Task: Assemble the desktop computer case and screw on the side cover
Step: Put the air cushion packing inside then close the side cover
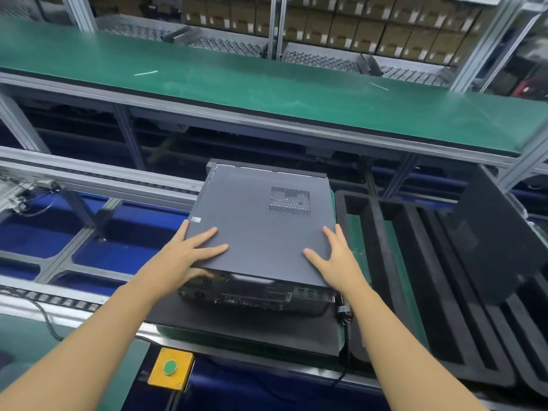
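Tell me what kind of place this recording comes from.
Probably a factory computer assembly line: a long green conveyor belt, a computer case in front of it, and stacked cartons behind.

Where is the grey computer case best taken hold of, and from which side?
Likely by its two long side edges, one hand from each side: the computer case lies flat and wide, its top is smooth without handle, and ports fill the near face.

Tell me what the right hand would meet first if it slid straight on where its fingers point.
Nothing on the cover, it seems: the right hand would slide along bare panel just right of the vent to the far edge. Beyond stands the conveyor frame, depth unclear.
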Demonstrator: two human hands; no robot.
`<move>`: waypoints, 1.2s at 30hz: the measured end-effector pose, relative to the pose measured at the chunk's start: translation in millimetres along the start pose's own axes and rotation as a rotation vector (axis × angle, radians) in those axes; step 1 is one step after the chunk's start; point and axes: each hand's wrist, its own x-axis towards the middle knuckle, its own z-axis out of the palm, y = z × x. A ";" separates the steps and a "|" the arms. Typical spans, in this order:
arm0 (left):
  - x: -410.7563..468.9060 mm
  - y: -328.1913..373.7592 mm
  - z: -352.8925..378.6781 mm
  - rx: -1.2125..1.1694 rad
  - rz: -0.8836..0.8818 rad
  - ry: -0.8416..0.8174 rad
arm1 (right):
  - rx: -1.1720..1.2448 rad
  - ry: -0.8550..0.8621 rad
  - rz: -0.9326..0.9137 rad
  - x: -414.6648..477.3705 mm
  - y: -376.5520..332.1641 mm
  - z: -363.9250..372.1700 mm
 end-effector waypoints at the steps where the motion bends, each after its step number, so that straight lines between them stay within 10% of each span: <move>1: -1.2 -1.2 -0.8 0.001 0.002 0.004 | -0.002 -0.013 0.001 0.7 -2.0 -0.7; 8: -4.5 -6.9 18.4 -0.017 0.012 -0.026 | -0.425 0.035 -0.095 -2.9 -9.4 16.6; 36: 33.6 -9.1 10.5 0.025 0.018 -0.055 | -0.603 0.052 -0.002 13.5 -19.2 28.0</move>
